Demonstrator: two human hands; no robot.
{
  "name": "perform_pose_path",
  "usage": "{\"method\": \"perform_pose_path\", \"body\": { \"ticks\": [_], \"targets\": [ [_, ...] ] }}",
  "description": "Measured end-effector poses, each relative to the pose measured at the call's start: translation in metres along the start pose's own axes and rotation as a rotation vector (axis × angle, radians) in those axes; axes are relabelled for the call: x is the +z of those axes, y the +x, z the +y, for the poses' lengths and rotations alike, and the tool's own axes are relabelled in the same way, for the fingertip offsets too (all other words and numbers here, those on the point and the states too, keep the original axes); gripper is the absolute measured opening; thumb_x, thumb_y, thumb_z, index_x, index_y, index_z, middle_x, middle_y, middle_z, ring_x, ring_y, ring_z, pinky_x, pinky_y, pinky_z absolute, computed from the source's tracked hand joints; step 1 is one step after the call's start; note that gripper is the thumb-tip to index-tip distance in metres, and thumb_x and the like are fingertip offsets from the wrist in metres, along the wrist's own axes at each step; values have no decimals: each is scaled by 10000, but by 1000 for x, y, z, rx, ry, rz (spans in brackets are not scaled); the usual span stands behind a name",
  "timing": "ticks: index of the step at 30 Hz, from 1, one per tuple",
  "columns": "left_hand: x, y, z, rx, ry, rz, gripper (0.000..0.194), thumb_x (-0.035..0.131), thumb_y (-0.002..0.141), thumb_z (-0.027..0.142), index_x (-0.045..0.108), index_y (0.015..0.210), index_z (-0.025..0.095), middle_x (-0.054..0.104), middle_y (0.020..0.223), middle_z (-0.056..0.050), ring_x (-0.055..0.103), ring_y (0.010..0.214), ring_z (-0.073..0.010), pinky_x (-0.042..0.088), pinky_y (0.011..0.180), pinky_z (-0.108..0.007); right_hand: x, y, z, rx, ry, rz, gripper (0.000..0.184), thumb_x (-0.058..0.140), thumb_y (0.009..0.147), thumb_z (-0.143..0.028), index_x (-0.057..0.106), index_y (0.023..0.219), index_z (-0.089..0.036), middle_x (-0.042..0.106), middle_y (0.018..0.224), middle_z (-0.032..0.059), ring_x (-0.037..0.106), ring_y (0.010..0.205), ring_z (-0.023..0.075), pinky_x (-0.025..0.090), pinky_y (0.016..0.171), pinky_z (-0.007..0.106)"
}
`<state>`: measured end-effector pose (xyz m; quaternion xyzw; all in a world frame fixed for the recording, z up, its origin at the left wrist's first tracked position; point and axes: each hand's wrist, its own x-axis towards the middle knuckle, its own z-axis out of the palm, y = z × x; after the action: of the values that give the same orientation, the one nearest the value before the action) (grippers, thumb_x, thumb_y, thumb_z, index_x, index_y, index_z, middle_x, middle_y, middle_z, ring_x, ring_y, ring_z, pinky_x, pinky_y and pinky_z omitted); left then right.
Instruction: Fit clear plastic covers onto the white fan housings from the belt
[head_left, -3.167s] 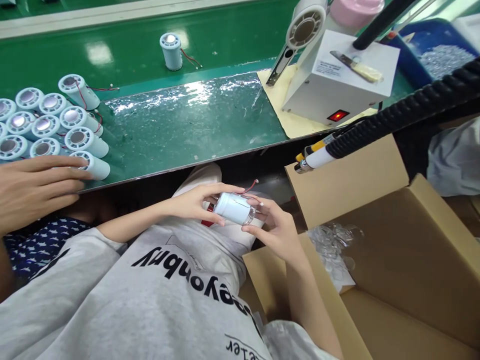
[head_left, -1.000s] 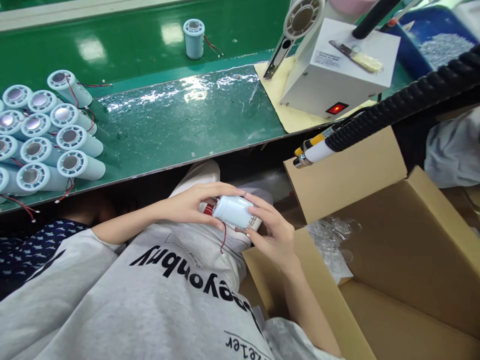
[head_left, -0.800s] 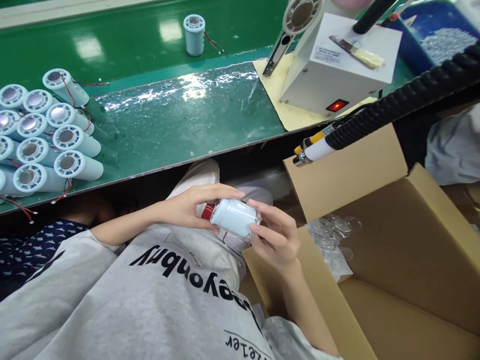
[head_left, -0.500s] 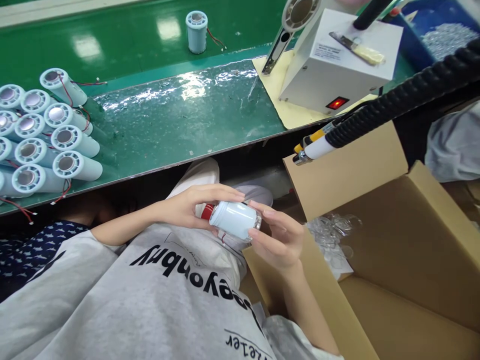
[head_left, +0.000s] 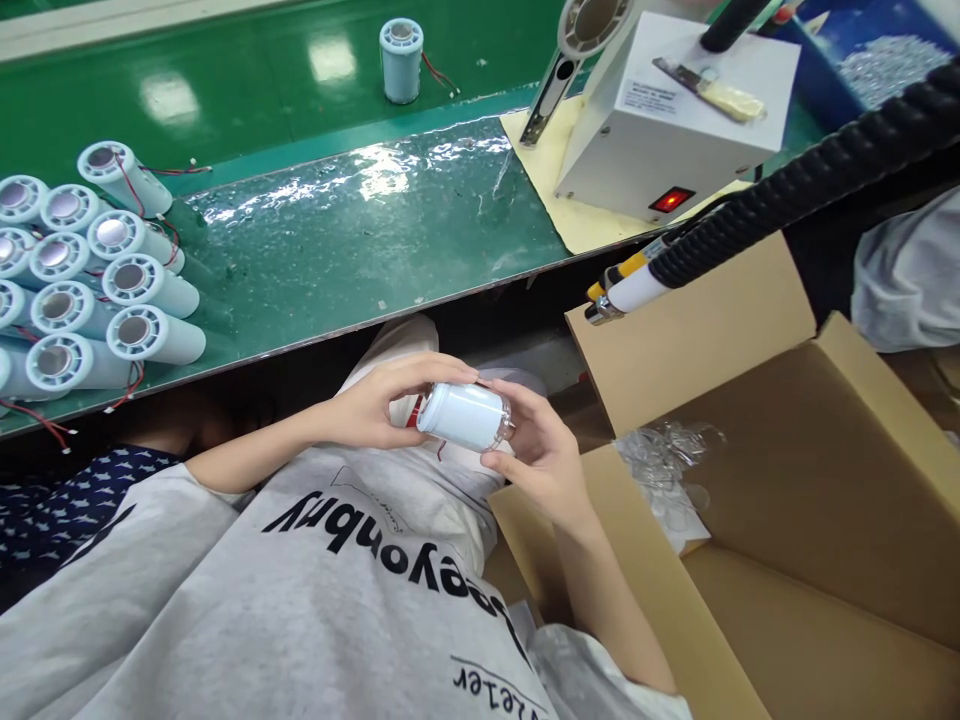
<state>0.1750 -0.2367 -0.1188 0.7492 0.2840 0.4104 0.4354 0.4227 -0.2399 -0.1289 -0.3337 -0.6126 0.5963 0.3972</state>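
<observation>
Above my lap I hold a light-blue cylinder (head_left: 465,416) lying on its side, with a clear plastic ring or cap at its right end. My left hand (head_left: 386,400) is closed round its left end, where a bit of red shows. My right hand (head_left: 544,445) grips the clear right end, thumb below and fingers above. A thin red wire hangs under the cylinder. Similar light-blue cylinders (head_left: 154,333) with red and black wires stand grouped on the bench at the left. One more cylinder (head_left: 401,62) stands alone on the green surface farther back.
A white machine box (head_left: 675,110) with a lit red switch sits on the bench at the right, a knife on top. A black corrugated hose (head_left: 787,190) crosses before it. An open carton (head_left: 810,480) with clear plastic rings (head_left: 664,465) stands at my right. Behind is a blue bin (head_left: 832,70).
Both hands and the cylinder have shifted slightly up. My right hand has closed farther around the clear end, its fingers now nearer the top.
</observation>
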Motion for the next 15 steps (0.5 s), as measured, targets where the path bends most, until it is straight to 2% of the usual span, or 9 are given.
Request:
{"method": "perform_pose_path", "body": {
  "ticks": [4, 9, 13, 15],
  "targets": [
    [-2, 1, -1, 24, -3, -25, 735, 743, 820, 127, 533, 1488, 351, 635, 1450, -115, 598, 1362, -275, 503, 1134, -463, 2, 0, -6, 15, 1, 38, 553, 878, 788, -469, 660, 1258, -274, 699, 1306, 112, 668, 1241, 300, 649, 958, 454],
    [-3, 3, -2, 23, -43, -34, 731, 812, 801, 162, 570, 1462, 360, 629, 1470, -112, 600, 1368, -285, 505, 1132, -448, 1, 0, -8, 40, 55, 65, 543, 905, 761, -453, 687, 1230, -290, 724, 1245, 87, 705, 1159, 281, 670, 888, 417],
    [-2, 3, 0, -32, -68, -33, 697, 847, 784, 217, 613, 1425, 357, 648, 1441, -106, 617, 1342, -289, 516, 1114, -444, 0, 0, -8, 98, 26, 56, 583, 888, 751, -544, 687, 1231, -280, 731, 1178, 92, 721, 1113, 296, 675, 849, 419],
    [-1, 2, 1, -65, -77, -26, 677, 855, 778, 244, 631, 1409, 348, 661, 1419, -104, 624, 1323, -288, 523, 1103, -438, -2, 0, -6, 90, -11, 28, 614, 836, 785, -610, 663, 1273, -279, 723, 1209, 107, 717, 1130, 303, 668, 875, 428]
  ]
}}
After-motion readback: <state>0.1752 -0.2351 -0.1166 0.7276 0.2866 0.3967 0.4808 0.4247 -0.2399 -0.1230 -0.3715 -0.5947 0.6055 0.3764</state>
